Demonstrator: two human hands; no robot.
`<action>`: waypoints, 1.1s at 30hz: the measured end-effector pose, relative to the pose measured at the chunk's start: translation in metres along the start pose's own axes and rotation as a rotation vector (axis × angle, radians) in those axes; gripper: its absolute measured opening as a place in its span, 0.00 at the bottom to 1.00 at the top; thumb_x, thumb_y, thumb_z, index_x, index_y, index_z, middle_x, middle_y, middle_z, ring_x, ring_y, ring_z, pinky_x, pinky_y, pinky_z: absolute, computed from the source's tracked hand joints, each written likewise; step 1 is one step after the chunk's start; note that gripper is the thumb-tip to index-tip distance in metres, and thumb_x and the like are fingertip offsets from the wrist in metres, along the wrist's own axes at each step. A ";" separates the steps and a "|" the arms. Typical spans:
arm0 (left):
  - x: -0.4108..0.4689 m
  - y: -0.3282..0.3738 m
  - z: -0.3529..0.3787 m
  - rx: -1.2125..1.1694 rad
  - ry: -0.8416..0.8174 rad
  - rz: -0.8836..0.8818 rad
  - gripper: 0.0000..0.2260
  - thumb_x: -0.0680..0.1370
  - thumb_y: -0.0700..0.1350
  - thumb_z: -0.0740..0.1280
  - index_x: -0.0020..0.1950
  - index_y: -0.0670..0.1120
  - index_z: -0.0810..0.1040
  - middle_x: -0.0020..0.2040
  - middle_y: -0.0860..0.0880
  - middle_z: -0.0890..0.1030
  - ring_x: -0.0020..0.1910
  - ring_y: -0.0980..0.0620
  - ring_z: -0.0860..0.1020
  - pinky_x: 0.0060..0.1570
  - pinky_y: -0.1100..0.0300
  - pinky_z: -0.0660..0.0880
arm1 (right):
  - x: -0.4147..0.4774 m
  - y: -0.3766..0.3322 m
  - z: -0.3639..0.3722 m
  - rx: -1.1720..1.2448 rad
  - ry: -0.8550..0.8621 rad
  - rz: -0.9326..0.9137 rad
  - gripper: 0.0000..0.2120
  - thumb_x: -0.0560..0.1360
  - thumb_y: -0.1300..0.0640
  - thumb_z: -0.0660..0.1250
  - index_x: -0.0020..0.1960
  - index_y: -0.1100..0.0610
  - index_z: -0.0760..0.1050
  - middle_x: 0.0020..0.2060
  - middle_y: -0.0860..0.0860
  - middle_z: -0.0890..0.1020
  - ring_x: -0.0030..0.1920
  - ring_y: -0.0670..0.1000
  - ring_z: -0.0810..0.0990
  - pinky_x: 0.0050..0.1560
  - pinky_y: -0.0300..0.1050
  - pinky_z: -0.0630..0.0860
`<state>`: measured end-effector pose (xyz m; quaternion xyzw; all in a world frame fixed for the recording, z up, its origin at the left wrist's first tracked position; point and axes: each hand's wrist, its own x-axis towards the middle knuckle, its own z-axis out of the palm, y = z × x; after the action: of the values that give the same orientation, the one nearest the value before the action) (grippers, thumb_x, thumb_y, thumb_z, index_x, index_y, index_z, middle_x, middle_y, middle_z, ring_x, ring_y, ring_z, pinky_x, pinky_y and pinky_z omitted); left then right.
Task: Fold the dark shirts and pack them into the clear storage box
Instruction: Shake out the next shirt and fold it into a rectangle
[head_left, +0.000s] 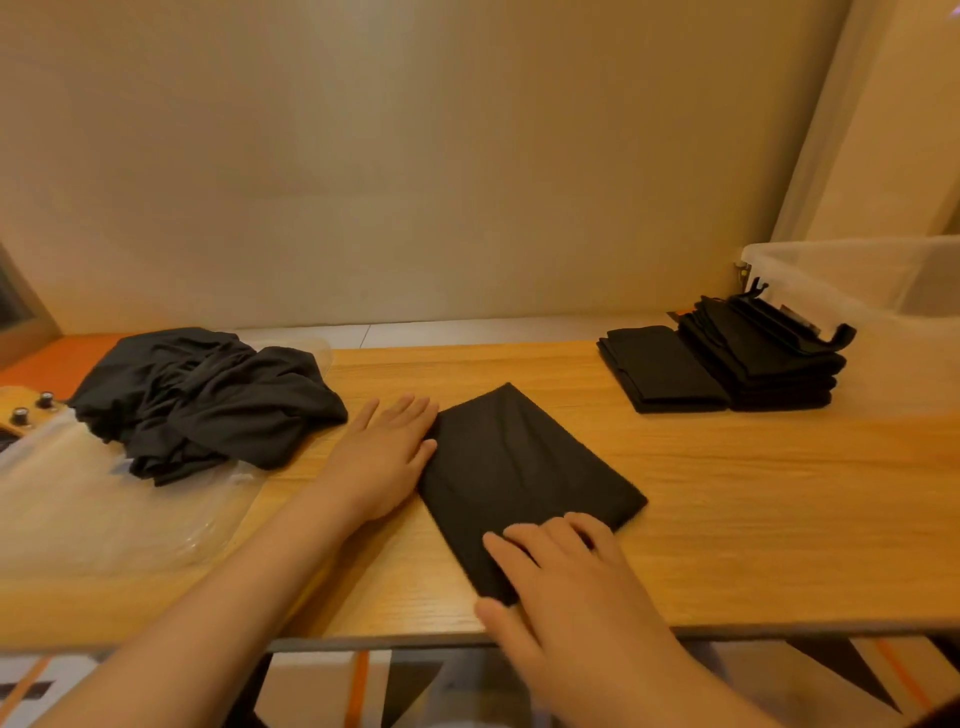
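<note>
A folded dark shirt (524, 467) lies as a slanted rectangle in the middle of the wooden table (753, 519). My left hand (387, 457) lies flat with straight fingers against its left edge. My right hand (566, 577) presses flat on its near corner, fingers spread. A heap of unfolded dark shirts (208, 400) sits at the left. Two stacks of folded dark shirts (727, 364) stand at the right, next to the clear storage box (883, 291), which looks empty from here.
Crumpled clear plastic wrapping (104, 504) lies under and in front of the unfolded heap. Two small knobs (32, 408) show at the far left edge. A beige wall runs behind the table. The table's front edge is just below my right hand.
</note>
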<state>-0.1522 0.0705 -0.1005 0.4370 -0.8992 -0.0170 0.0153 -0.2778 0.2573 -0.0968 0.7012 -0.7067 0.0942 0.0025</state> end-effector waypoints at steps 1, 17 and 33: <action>-0.007 0.009 0.000 -0.051 0.057 -0.010 0.24 0.84 0.52 0.48 0.79 0.50 0.46 0.80 0.53 0.48 0.77 0.58 0.44 0.74 0.57 0.39 | 0.003 0.001 -0.002 0.052 0.026 -0.041 0.32 0.74 0.38 0.42 0.72 0.45 0.67 0.67 0.42 0.72 0.68 0.45 0.68 0.70 0.49 0.57; -0.101 0.038 0.028 -0.159 -0.010 0.407 0.35 0.78 0.68 0.50 0.79 0.55 0.42 0.77 0.61 0.39 0.74 0.67 0.36 0.74 0.64 0.37 | -0.014 0.072 0.019 -0.017 -0.126 -0.108 0.37 0.74 0.28 0.44 0.77 0.42 0.38 0.75 0.38 0.38 0.73 0.36 0.34 0.71 0.39 0.28; -0.113 -0.003 0.046 -0.483 -0.082 0.395 0.21 0.80 0.51 0.62 0.71 0.69 0.63 0.69 0.75 0.62 0.70 0.73 0.58 0.72 0.63 0.61 | -0.042 0.084 0.009 0.246 0.050 -0.310 0.20 0.71 0.51 0.63 0.63 0.42 0.74 0.56 0.38 0.80 0.58 0.39 0.76 0.64 0.42 0.70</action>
<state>-0.0826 0.1582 -0.1483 0.2367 -0.9365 -0.2444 0.0854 -0.3588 0.2978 -0.1224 0.7941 -0.5732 0.1956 -0.0509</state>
